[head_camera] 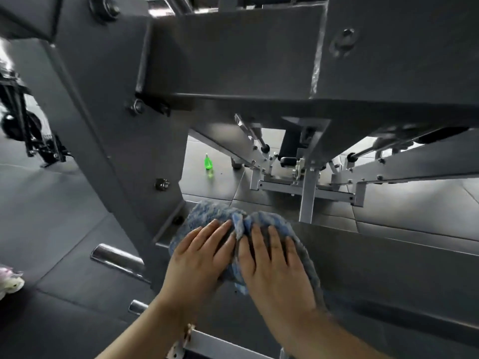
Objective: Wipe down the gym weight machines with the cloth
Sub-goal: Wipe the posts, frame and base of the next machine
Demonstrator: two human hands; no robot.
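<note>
Both hands were down on the blue cloth (207,211), side by side, palms flat. The left hand (197,257) lay with its fingers straight and slightly spread, pressing the cloth rather than clutching it. The right hand (274,270) did the same just beside it, fingers stretched forward over the fabric, nothing curled round anything. The cloth was bunched into a ridge between the two hands and spread over the near grey beam (375,268) of the weight machine (233,53), close to where that beam met the slanted upright post (108,125). Fluffy blue edges showed past the fingertips and along the right hand's outer side.

Above, a heavy box-section frame crossed the view, with bolts on the post. Beyond the beam, lighter metal linkages (305,182) sat over the tiled floor (215,187). A small green spray bottle (208,163) stood on those tiles, well apart from the hands. Two chrome pegs (116,256) stuck out to the left, low down.
</note>
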